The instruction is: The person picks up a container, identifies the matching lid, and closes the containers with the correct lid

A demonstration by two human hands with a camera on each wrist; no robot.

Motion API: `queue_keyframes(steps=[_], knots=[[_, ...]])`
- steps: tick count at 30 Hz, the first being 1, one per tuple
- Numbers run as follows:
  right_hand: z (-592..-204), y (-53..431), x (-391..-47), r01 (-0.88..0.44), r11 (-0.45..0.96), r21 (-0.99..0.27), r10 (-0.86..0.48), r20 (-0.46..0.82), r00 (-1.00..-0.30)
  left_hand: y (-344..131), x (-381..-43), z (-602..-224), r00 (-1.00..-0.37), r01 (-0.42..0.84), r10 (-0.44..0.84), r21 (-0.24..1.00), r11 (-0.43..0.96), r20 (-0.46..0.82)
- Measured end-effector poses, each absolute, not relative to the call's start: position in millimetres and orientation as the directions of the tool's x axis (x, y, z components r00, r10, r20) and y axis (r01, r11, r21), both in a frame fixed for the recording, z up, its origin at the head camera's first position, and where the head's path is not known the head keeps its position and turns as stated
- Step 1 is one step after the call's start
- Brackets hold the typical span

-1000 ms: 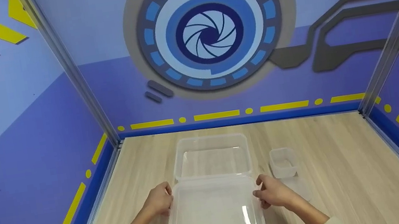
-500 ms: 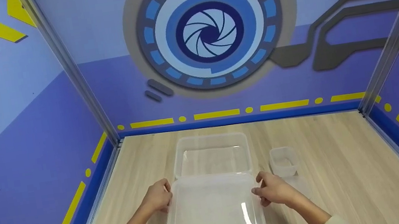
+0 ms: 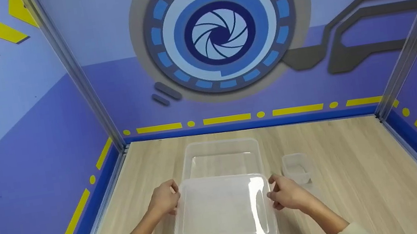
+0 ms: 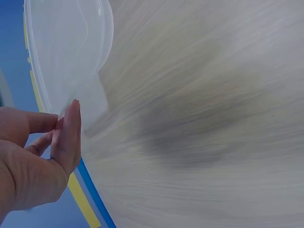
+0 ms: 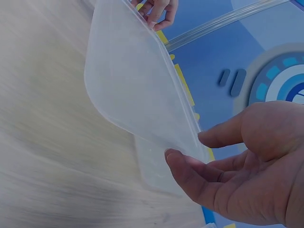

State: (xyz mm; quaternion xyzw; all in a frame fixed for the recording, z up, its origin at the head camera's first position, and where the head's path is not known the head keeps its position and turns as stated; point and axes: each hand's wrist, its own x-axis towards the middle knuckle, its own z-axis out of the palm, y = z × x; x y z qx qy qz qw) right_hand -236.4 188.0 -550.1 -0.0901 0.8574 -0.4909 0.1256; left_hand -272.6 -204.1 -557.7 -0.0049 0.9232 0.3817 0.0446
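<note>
A large clear plastic lid is held by its two side edges, raised off the table. My left hand pinches its left edge between thumb and fingers, as the left wrist view of that hand also shows. At the right edge, my right hand grips the lid with thumb and fingertips. Behind stands a large clear rectangular food container, open at the top. The lid hides its near rim in the head view. Lower down, the container's side shows past the lid in the right wrist view.
Right of the large container stands a small clear square container. A faint clear flat piece lies in front of it, partly behind my right hand. The wooden table is bounded by printed panels and metal posts.
Both hands have carried the lid a little away from me, toward the container. It now covers more of the container's near side, and the glare on it has grown.
</note>
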Motion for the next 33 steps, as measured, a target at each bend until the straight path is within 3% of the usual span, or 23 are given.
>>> queue_keyframes(steps=[9,16,33], knots=[[-544.5,189.1,-238.2,0.069,0.47,-0.88,-0.218,-0.191,-0.957,-200.6,-279.1,-544.2,-0.998,-0.064,-0.03,0.743,0.666,-0.059],[-539.9,191.7,-241.5,0.069,0.403,-0.912,-0.216,-0.168,-0.962,-192.0,-282.8,-534.3,-0.995,-0.092,-0.099,0.736,0.67,-0.035],[-511.2,186.0,-257.2,0.091,0.474,-0.876,-0.126,-0.17,-0.977,-181.6,-295.8,-520.6,-0.971,-0.028,-0.192,0.726,0.687,0.144]])
